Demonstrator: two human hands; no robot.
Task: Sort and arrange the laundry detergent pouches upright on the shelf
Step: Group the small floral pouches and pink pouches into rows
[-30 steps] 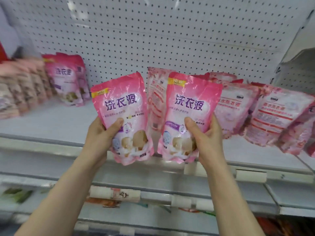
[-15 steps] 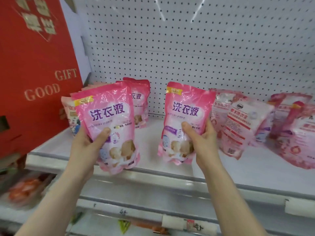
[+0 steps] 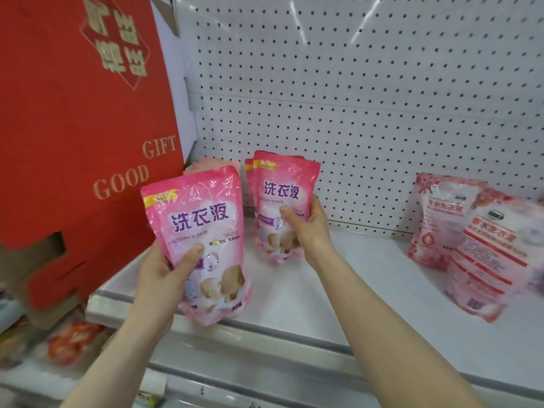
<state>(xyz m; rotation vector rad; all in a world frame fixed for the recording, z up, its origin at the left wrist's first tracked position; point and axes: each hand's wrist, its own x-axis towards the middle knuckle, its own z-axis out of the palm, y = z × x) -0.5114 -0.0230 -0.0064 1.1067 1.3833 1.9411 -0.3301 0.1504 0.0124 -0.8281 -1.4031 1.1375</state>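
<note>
My left hand point(image 3: 164, 272) grips a pink detergent pouch point(image 3: 200, 228) with purple lettering, held upright above the front edge of the white shelf point(image 3: 338, 290). Farther back, my right hand point(image 3: 306, 231) grips a second matching pouch point(image 3: 281, 198), its bottom at the shelf surface, right in front of other matching pouches point(image 3: 248, 178) standing near the pegboard. More pale pink pouches point(image 3: 203, 164) peek out behind the left-hand pouch.
A big red gift box point(image 3: 73, 128) with gold "GOOD GIFT" lettering stands at the shelf's left end. Differently printed pink-and-white pouches point(image 3: 477, 245) lean at the right. White pegboard point(image 3: 368, 98) backs the shelf. Lower shelves hold orange packets point(image 3: 70, 340).
The view swung left along the shelf. My right hand carried its pouch back and left up to the matching pouches by the pegboard. My left hand kept its pouch near the front edge.
</note>
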